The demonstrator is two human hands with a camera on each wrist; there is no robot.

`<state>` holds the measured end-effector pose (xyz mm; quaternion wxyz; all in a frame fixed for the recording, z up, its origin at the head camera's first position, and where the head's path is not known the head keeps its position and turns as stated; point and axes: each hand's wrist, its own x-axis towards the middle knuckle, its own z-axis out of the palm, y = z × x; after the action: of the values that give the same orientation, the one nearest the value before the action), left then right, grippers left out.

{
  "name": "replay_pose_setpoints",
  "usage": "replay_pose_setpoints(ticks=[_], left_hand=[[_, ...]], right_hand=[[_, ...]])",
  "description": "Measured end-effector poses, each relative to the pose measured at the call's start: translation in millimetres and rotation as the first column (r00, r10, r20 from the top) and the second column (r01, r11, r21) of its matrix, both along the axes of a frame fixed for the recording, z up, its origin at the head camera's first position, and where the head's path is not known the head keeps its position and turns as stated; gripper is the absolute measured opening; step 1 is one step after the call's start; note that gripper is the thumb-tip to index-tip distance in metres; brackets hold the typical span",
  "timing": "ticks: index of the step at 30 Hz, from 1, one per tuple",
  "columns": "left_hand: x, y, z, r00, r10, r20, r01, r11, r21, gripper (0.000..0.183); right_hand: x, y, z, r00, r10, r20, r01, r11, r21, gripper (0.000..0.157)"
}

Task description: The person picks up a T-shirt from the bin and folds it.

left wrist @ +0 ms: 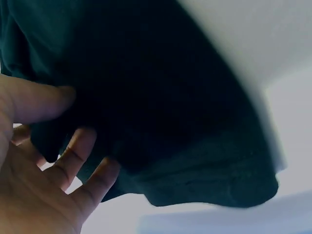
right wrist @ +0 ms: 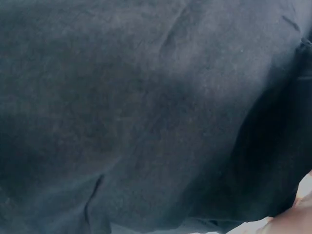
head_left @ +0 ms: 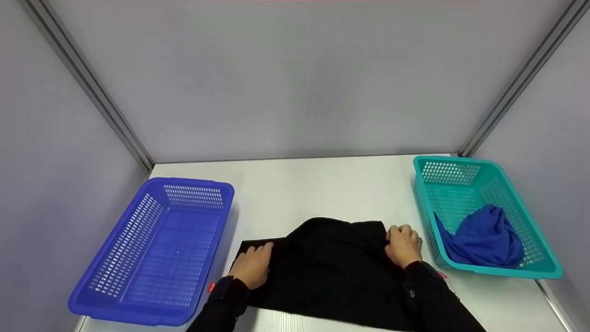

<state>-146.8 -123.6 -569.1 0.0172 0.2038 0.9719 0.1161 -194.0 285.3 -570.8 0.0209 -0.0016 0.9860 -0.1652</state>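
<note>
A black garment [head_left: 336, 272] is spread over the front middle of the table, its far edge bunched and raised. At its left side, my left hand [head_left: 252, 266] grips the cloth. The left wrist view shows the thumb and fingers [left wrist: 80, 144] around a dark fold, with a stitched hem hanging past them. My right hand [head_left: 404, 245] holds the garment's right edge with curled fingers. Dark cloth [right wrist: 146, 112] fills most of the right wrist view, hiding nearly all of that hand.
To the left stands a blue plastic basket [head_left: 173, 258] with nothing in it. A teal basket [head_left: 454, 193] on the right contains a crumpled blue cloth [head_left: 488, 240]. Grey panels [head_left: 313, 83] enclose the white table [head_left: 322, 184] at the back and sides.
</note>
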Motion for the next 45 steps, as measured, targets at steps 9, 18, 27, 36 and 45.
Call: replay_pose_setpoints(ticks=[9, 18, 27, 36, 45], left_hand=[[-2.4, 4, 12.5, 0.998, 0.058, 0.026, -0.058, 0.998, -0.022, 0.01], [-8.9, 3, 30.5, 0.988, 0.132, 0.078, -0.133, 0.991, 0.017, 0.012], [-21.4, -8, 53.1, 0.978, 0.207, -0.018, -0.206, 0.978, 0.039, 0.009], [-42.7, -23, 81.6, 0.947, 0.306, -0.099, -0.299, 0.951, 0.078, 0.005], [-58.7, -41, 89.0, 0.914, 0.365, -0.179, -0.349, 0.93, 0.116, 0.013]], right_hand=[[-1.5, 0, 2.9, 0.998, 0.019, -0.065, -0.017, 0.999, 0.032, 0.025], [-6.2, 12, 22.4, 0.983, -0.018, -0.185, 0.029, 0.998, 0.058, 0.025], [-20.3, 24, 48.3, 0.997, 0.048, -0.053, -0.053, 0.993, -0.106, 0.054], [-32.8, 31, 96.5, 0.975, 0.185, 0.124, -0.157, 0.965, -0.209, 0.069], [-37.7, 26, 116.1, 0.967, 0.2, -0.157, -0.197, 0.98, 0.035, 0.018]])
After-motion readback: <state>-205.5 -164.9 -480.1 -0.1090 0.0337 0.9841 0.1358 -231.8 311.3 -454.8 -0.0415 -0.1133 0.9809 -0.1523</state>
